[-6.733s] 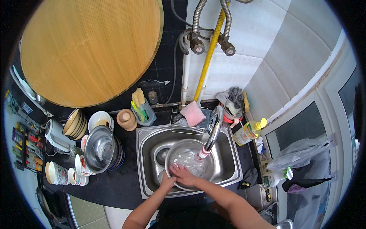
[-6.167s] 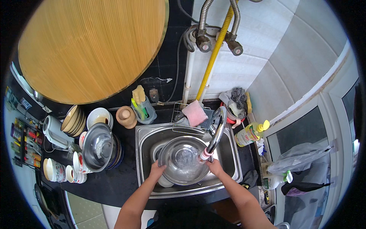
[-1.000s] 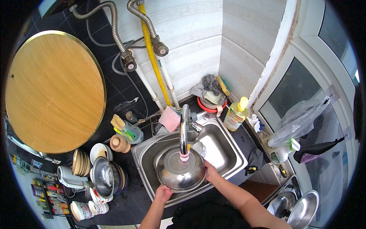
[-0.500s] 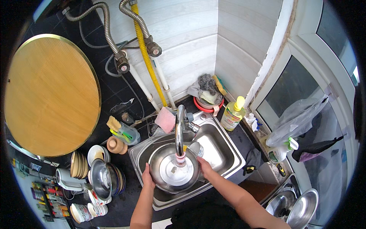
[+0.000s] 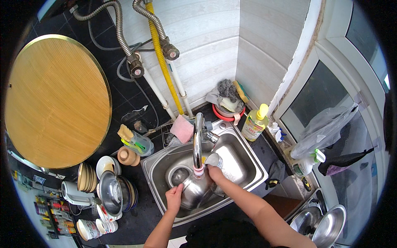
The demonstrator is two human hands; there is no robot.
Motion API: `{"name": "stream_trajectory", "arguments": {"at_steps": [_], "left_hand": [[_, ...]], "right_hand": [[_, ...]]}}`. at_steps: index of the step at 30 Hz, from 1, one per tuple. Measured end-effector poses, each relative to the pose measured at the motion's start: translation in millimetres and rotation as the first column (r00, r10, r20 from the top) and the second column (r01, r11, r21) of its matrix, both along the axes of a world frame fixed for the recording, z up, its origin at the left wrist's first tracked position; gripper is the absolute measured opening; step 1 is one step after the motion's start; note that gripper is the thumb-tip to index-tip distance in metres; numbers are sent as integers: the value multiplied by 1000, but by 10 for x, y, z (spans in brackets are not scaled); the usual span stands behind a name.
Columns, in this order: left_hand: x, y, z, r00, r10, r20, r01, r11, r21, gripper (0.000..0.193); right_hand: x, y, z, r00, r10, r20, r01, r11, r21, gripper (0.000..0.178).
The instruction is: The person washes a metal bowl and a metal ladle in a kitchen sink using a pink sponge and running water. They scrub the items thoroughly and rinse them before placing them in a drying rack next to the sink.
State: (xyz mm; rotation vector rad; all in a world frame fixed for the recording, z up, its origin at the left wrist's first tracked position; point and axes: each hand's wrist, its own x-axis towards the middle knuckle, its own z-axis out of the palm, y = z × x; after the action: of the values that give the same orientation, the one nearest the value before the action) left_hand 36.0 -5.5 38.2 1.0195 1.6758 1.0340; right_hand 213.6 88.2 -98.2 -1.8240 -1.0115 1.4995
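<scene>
It's a kitchen all right: a steel sink (image 5: 244,155) with a curved tap (image 5: 197,142) arching over it, a pink cloth (image 5: 182,129) just behind the sink, and a yellow-capped bottle (image 5: 253,126) near its far right corner. Look left of the sink, and here come stacked bowls (image 5: 84,177), patterned cups (image 5: 87,229) and a steel basin (image 5: 111,192) crowding the dark counter (image 5: 136,206), with racked coloured containers (image 5: 64,218) farther left

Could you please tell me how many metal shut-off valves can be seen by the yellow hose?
2. The left valve is left of the yellow hose; the right valve is right of it, slightly higher in the picture. No others show.
</scene>
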Motion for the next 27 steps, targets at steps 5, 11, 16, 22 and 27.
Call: {"name": "stream_trajectory", "arguments": {"at_steps": [5, 11, 16, 22, 27], "left_hand": [[154, 37, -13, 996, 81, 49, -83, 995, 52, 36], [203, 81, -71, 986, 104, 131, -113, 991, 66, 34], [282, 77, -92, 981, 68, 179, -76, 997, 34, 32], [362, 181, -102, 957, 130, 261, -154, 985, 75, 35], [263, 209, -152, 995, 59, 79, -58, 998, -6, 43]], "right_hand": [[-196, -308, 1313, 957, 1, 291, -150, 859, 490, 44], [-249, -549, 1492, 817, 208, 537, -564, 482, 671, 53], [-35, -109, 1023, 988, -23, 152, -49, 892, 450, 30], [-219, -588, 1358, 835, 244, 493, -550, 347, 759, 24], [-60, -357, 1281, 875, 222, 431, -482, 494, 724, 31]]}}
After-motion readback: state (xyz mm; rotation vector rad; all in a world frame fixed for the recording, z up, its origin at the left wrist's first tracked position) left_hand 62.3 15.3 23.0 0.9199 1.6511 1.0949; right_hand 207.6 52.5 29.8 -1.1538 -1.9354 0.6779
